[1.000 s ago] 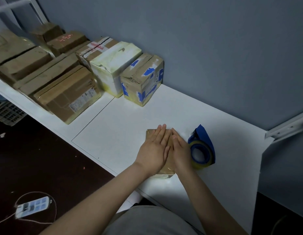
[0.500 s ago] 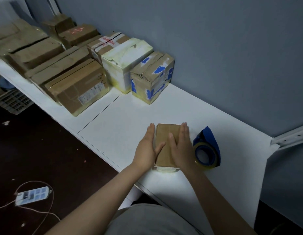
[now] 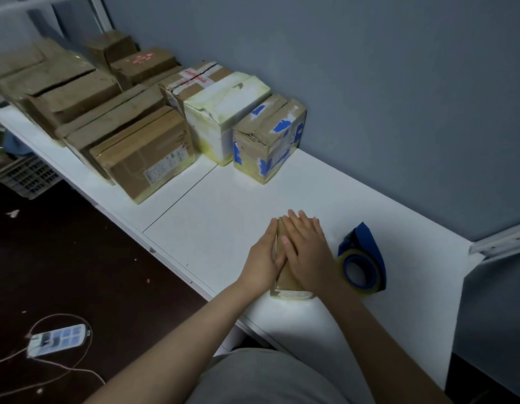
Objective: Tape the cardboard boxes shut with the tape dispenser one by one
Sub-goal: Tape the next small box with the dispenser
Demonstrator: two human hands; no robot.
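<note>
One small cardboard box [image 3: 288,282] lies on the white table [image 3: 224,228] near its front edge, mostly covered by both hands. The right hand [image 3: 307,252] lies flat on the small box's top, palm down, fingers straight and close together, curled round nothing. The left hand [image 3: 263,263] lies along the small box's left side, fingers straight and pressed against that edge, its thumb tucked under the right hand. Just right of the small box, close to the right wrist, a blue tape dispenser [image 3: 362,263] with a roll of clear tape rests on the table. Well beyond the small box, against the grey wall, stands a carton patched with blue tape [image 3: 269,138]; further left of it a row of bigger cartons [image 3: 142,153] crowds the table. Left of the small box and below the table, a white power strip [image 3: 57,339] lies on the dark floor.
</note>
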